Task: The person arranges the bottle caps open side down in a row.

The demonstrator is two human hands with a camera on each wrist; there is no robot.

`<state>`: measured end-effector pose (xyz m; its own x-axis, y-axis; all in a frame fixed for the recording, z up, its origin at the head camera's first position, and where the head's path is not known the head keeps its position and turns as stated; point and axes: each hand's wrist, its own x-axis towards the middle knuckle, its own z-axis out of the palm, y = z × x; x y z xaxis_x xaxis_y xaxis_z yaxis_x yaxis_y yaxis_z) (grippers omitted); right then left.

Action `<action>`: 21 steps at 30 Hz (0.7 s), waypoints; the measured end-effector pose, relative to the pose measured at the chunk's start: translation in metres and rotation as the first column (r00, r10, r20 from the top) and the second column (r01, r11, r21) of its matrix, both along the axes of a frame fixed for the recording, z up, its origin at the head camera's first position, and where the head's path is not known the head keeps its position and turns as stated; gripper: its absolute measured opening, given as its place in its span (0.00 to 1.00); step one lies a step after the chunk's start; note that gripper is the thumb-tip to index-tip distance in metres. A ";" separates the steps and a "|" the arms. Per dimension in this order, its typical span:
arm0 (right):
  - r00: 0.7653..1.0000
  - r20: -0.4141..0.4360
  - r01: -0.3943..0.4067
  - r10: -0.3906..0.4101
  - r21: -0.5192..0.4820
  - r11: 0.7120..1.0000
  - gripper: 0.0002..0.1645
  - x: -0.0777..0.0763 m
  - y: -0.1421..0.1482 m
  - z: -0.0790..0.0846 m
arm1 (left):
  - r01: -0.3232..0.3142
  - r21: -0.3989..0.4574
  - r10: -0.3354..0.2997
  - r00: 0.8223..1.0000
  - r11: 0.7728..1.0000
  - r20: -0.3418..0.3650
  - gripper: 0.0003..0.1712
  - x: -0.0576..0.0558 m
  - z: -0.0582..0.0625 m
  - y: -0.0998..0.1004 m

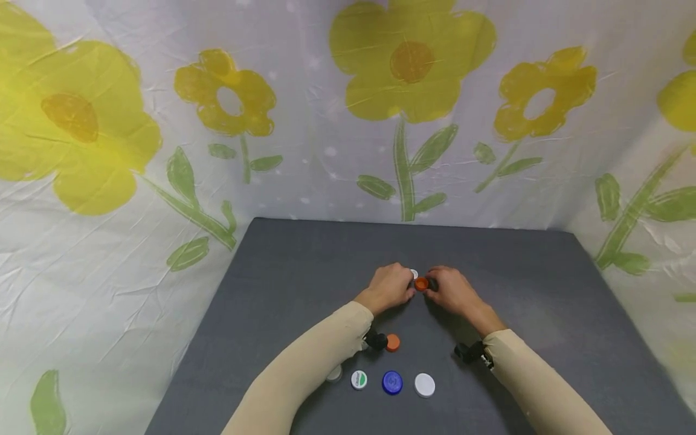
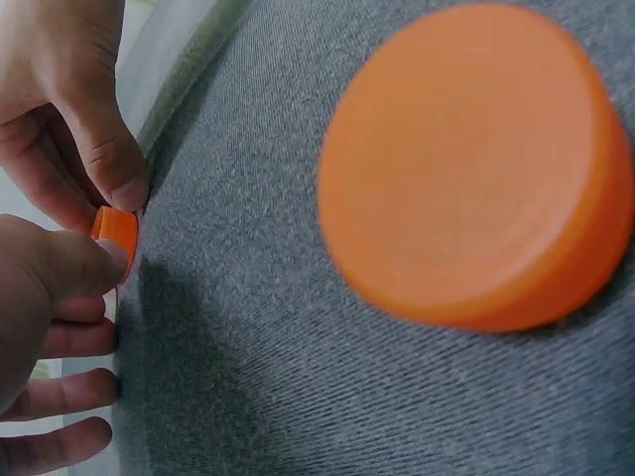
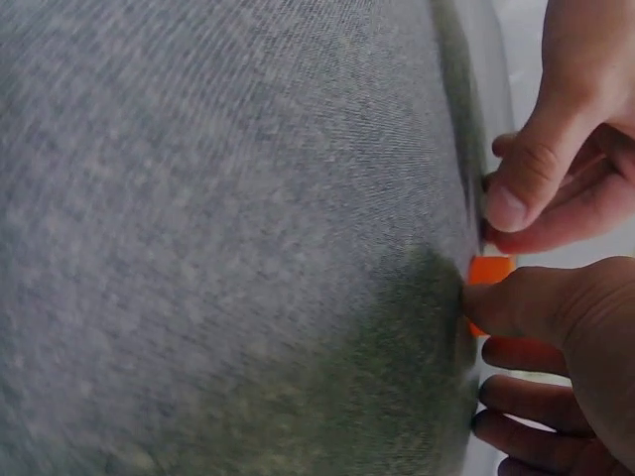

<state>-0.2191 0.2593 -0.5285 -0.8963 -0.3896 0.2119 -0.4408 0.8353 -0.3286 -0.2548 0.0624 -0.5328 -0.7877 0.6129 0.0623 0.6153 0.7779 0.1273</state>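
An orange bottle cap (image 1: 421, 284) lies between my two hands over the far part of the table, its hollow side toward the head camera. My right hand (image 1: 453, 291) pinches its right edge, and the thumb (image 3: 493, 300) overlaps the cap in the right wrist view. My left hand (image 1: 389, 286) is right at the cap's other side. In the left wrist view the left thumb (image 2: 102, 258) overlaps this orange cap (image 2: 119, 230); I cannot tell whether the left fingers grip it. A white cap (image 1: 414, 273) sits just behind the left fingertips, partly hidden.
Nearer to me, another orange cap (image 1: 393, 342) lies beside my left wrist. In front of it are a white cap with a green mark (image 1: 359, 379), a blue cap (image 1: 392, 382) and a plain white cap (image 1: 425, 385). My left sleeve partly hides a pale cap (image 1: 334, 374). A flowered curtain (image 1: 315, 121) surrounds the grey table (image 1: 304, 260).
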 end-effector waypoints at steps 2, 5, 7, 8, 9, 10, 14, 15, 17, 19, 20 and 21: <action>1.000 0.000 0.000 0.000 -0.003 1.000 0.15 -0.001 0.001 -0.004 | 0.000 -0.002 0.000 1.000 1.000 -0.001 0.10 -0.001 0.000 0.001; 1.000 0.000 0.011 -0.011 -0.012 1.000 0.14 -0.002 0.001 -0.008 | 0.004 -0.006 -0.004 1.000 1.000 -0.005 0.11 -0.002 0.000 0.003; 1.000 0.003 0.022 -0.022 -0.014 1.000 0.14 -0.002 0.001 -0.009 | 0.003 -0.011 -0.003 1.000 1.000 -0.007 0.11 -0.003 0.000 0.004; 1.000 0.003 0.027 -0.027 -0.016 1.000 0.14 -0.002 0.001 -0.010 | 0.003 -0.016 -0.004 1.000 1.000 -0.012 0.11 -0.003 0.000 0.004; 1.000 0.005 0.030 -0.030 -0.020 0.999 0.14 -0.001 0.000 -0.011 | 0.003 -0.023 -0.004 1.000 1.000 -0.018 0.11 -0.004 -0.001 0.004; 1.000 0.006 0.031 -0.031 -0.020 0.999 0.15 -0.001 0.000 -0.011 | 0.005 -0.031 -0.006 1.000 1.000 -0.024 0.11 -0.004 -0.001 0.004; 0.999 0.008 0.035 -0.035 -0.036 0.999 0.16 0.002 -0.002 -0.013 | 0.016 -0.044 -0.018 0.998 0.999 -0.053 0.11 -0.003 -0.004 0.003; 0.999 0.009 0.035 -0.035 -0.038 0.999 0.16 0.003 -0.002 -0.013 | 0.020 -0.047 -0.023 0.998 0.999 -0.060 0.11 -0.003 -0.004 0.003; 0.999 0.006 0.040 -0.039 -0.044 0.998 0.16 0.004 -0.003 -0.013 | 0.024 -0.050 -0.028 0.997 0.998 -0.067 0.10 -0.002 -0.004 0.002; 0.999 -0.002 0.040 -0.040 -0.049 0.998 0.15 0.006 -0.003 -0.013 | 0.029 -0.055 -0.033 0.997 0.998 -0.070 0.09 -0.002 -0.005 0.001; 0.999 -0.006 0.036 -0.036 -0.055 0.998 0.15 0.007 -0.003 -0.014 | 0.032 -0.061 -0.036 0.997 0.998 -0.071 0.09 -0.001 -0.004 0.001; 0.999 -0.010 0.030 -0.031 -0.064 0.997 0.15 0.008 -0.004 -0.014 | 0.035 -0.066 -0.040 0.997 0.997 -0.071 0.09 -0.001 -0.004 0.000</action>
<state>-0.2114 0.2556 -0.5425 -0.9050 -0.3474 0.2457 -0.4194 0.8259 -0.3770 -0.2554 0.0624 -0.5373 -0.7591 0.6463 0.0771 0.6498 0.7594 0.0318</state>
